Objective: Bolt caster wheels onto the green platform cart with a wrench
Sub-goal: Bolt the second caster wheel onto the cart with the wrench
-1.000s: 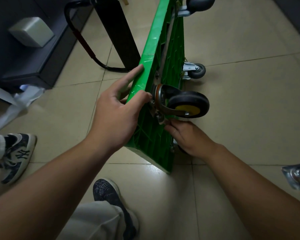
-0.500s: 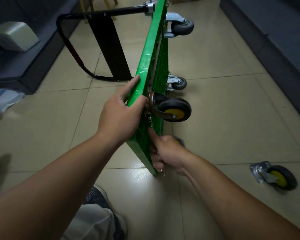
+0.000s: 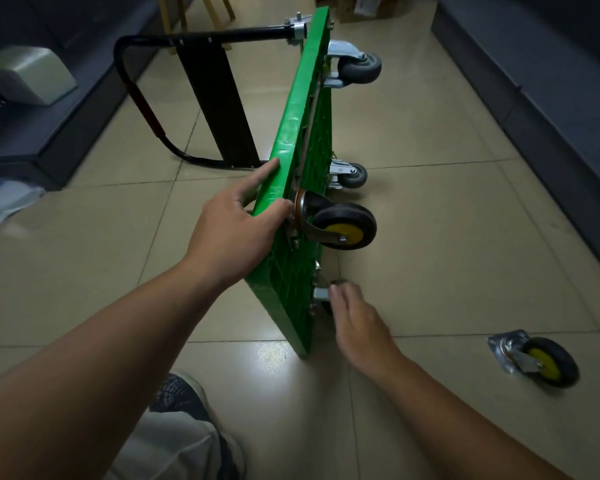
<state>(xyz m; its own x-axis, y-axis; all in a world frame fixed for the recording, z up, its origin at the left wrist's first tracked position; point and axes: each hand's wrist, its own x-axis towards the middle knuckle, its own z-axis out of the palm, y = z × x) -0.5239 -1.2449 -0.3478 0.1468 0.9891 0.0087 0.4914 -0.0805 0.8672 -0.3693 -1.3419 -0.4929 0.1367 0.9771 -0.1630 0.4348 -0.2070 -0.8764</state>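
A shoe (image 3: 179, 393) is seen nearest, at the bottom edge of the floor (image 3: 430, 237). The right hand (image 3: 359, 322) has been lowered from the upper caster's mount to the cart's bottom near corner, where a small grey metal piece (image 3: 338, 283) is pinched in its grip; what the piece is cannot be told. This suggests work on the upper mount is paused and the lower corner is next. No wrench is seen. To the right a loose caster (image 3: 542, 360) lies on the floor, well apart from the cart, not yet fitted. The left hand (image 3: 238, 225) is still clamped on the top edge of the green cart (image 3: 291, 140), which is held on its side. A yellow-hubbed caster (image 3: 343, 225) is mounted just beside that hand. Farther off, two grey casters (image 3: 359, 67) are bolted on, and the black handle (image 3: 187, 38) reaches left. Compared with a second ago, more of the floor is seen.
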